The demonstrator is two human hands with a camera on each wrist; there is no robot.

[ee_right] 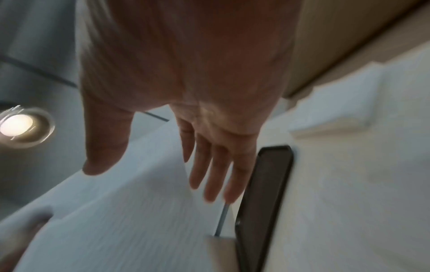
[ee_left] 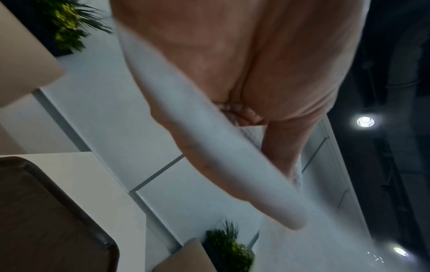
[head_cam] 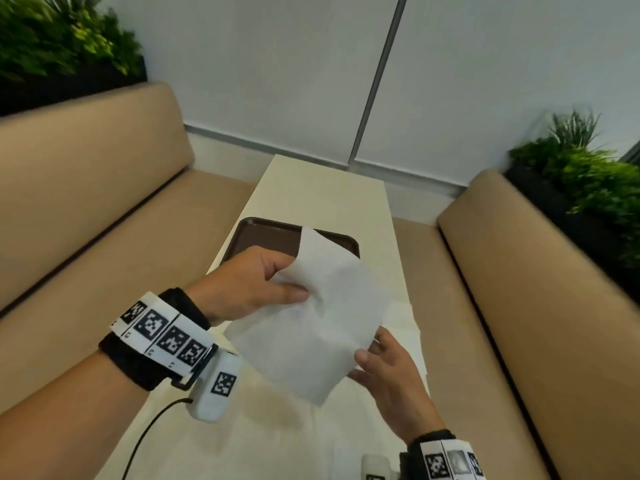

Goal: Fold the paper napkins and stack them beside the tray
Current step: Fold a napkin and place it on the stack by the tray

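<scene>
From the head view, the left hand (head_cam: 249,285) pinches a white paper napkin (head_cam: 311,320) between thumb and curled fingers at its upper left edge, holding the sheet up in the air above the cream table (head_cam: 325,188). The right hand (head_cam: 391,379) is at the napkin's lower right edge, thumb on top and fingers under the sheet, though whether it truly grips is hard to tell here. A dark brown tray (head_cam: 266,237) lies on the table just beyond the hands, partly hidden by the napkin. Tan bench seats (head_cam: 104,202) flank the table, with green plants (head_cam: 59,39) behind them. In the left wrist view, blurred, the hand (ee_left: 244,64) has its fingers curled onto the napkin (ee_left: 209,156), which runs across the picture as a pale band; the tray's corner (ee_left: 46,211) sits at lower left. In the right wrist view, the hand (ee_right: 186,82) shows straight, loosely spread fingers (ee_right: 214,174) and a thumb apart from them, with the napkin (ee_right: 128,211) between, not clamped; the tray (ee_right: 263,193) lies just beyond.
</scene>
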